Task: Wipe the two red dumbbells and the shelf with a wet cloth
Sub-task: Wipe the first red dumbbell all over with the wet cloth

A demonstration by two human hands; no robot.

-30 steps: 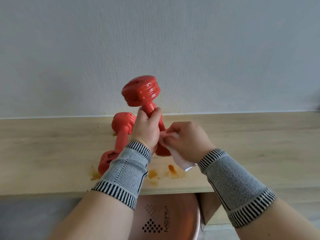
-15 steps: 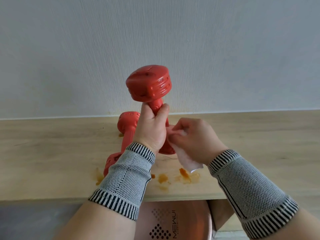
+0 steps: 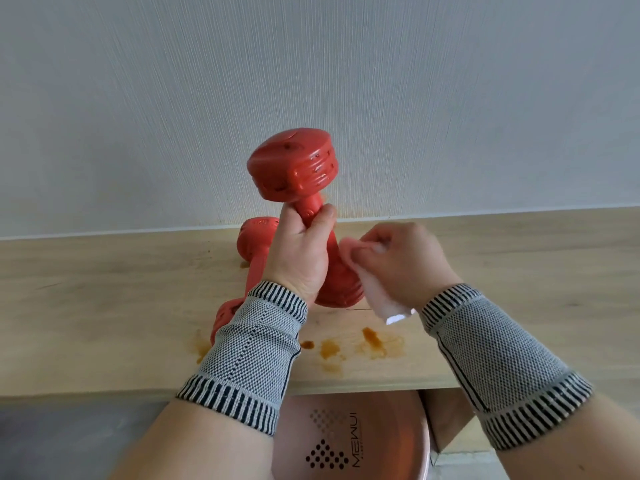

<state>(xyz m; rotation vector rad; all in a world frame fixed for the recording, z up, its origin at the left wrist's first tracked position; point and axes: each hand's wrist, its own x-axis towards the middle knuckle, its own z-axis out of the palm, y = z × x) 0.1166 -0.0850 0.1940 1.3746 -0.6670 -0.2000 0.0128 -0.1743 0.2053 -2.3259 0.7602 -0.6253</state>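
my left hand (image 3: 300,258) grips the handle of a raised dumbbell (image 3: 294,168) at frame center, hiding most of the bar. my right hand (image 3: 401,261) pinches the wet cloth (image 3: 377,299) against its lower head. the second dumbbell (image 3: 254,244) lies on the shelf (image 3: 104,306) behind my left wrist, half covered. orange stains (image 3: 374,341) sit lower center.

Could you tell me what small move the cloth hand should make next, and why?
Probably rub the cloth around the lower head of the held dumbbell: the left hand grips its handle upright, and the right hand pinches the cloth right against that head.
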